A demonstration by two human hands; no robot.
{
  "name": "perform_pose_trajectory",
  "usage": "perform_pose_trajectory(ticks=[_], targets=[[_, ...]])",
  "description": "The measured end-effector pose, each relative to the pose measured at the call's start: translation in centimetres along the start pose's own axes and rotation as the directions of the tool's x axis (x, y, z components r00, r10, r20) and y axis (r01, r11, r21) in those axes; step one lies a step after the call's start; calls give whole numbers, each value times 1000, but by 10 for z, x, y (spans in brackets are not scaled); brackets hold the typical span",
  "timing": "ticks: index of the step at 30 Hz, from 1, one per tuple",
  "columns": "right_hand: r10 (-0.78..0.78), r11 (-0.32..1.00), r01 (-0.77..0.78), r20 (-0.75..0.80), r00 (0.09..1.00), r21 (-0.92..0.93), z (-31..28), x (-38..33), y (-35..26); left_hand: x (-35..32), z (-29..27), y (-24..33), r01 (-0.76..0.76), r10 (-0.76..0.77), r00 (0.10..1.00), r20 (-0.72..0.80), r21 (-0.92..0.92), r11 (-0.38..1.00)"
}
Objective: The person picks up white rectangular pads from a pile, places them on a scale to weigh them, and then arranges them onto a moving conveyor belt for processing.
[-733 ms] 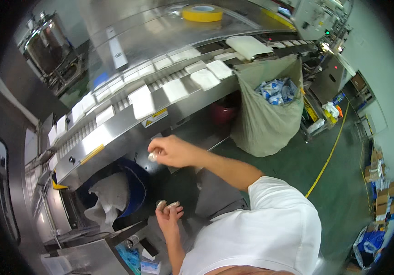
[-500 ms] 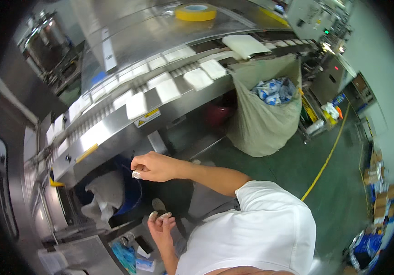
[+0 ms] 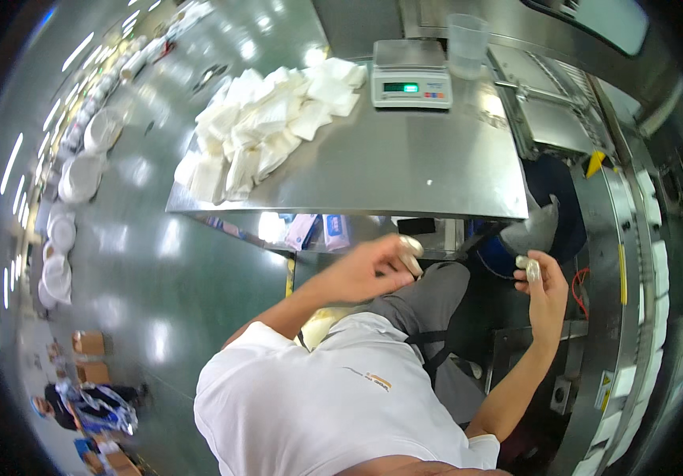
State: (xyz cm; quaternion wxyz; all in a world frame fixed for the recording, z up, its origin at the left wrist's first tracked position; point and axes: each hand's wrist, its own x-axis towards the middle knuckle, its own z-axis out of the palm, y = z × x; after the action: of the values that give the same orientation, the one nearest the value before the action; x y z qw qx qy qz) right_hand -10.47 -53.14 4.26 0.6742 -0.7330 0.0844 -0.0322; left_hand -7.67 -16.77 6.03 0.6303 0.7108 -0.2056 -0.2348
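My left hand [image 3: 369, 271] is raised in front of my body and pinches a small white piece [image 3: 411, 247] at the fingertips. My right hand [image 3: 546, 292] is held up to the right, fingers closed round one or two small white pieces [image 3: 527, 266]. Both hands hover below the front edge of a steel table [image 3: 405, 170], apart from each other. On the table lies a heap of white packets [image 3: 266, 127]. Behind the heap stand a small digital scale [image 3: 410, 75] and a clear plastic cup [image 3: 466, 44].
A conveyor [image 3: 647, 262] carrying white packets runs down the right side. Under the table are a blue bin [image 3: 556, 206] and small packages [image 3: 317, 232]. Round white stacks [image 3: 79, 178] line the green floor at left. Another person [image 3: 79, 401] stands at lower left.
The view has swung from the conveyor round to the steel table. One hand, stretched out by the conveyor and blue bin before, is now drawn in near my body. Both still hold small white pieces.
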Motion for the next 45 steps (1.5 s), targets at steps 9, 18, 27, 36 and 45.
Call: perform_pose_trajectory(ticks=[9,18,27,36,45], targets=[[-12,996,45,364,931,-81,144,131,-36,-23,-193,21,315,594,524,-611,786,532],[-24,998,47,455,890,-39,213,150,-30,2,-390,32,230,409,851,-328,935,271],[42,999,-29,371,928,-42,204,120,-30,10,-411,24,281,294,855,-428,858,429],[-233,951,260,163,959,-169,130,72,-41,52,-316,64,-98,424,771,-475,569,817],[-380,913,324,-228,897,-248,35,-80,-18,114,77,27,-190,175,810,559,-32,981]])
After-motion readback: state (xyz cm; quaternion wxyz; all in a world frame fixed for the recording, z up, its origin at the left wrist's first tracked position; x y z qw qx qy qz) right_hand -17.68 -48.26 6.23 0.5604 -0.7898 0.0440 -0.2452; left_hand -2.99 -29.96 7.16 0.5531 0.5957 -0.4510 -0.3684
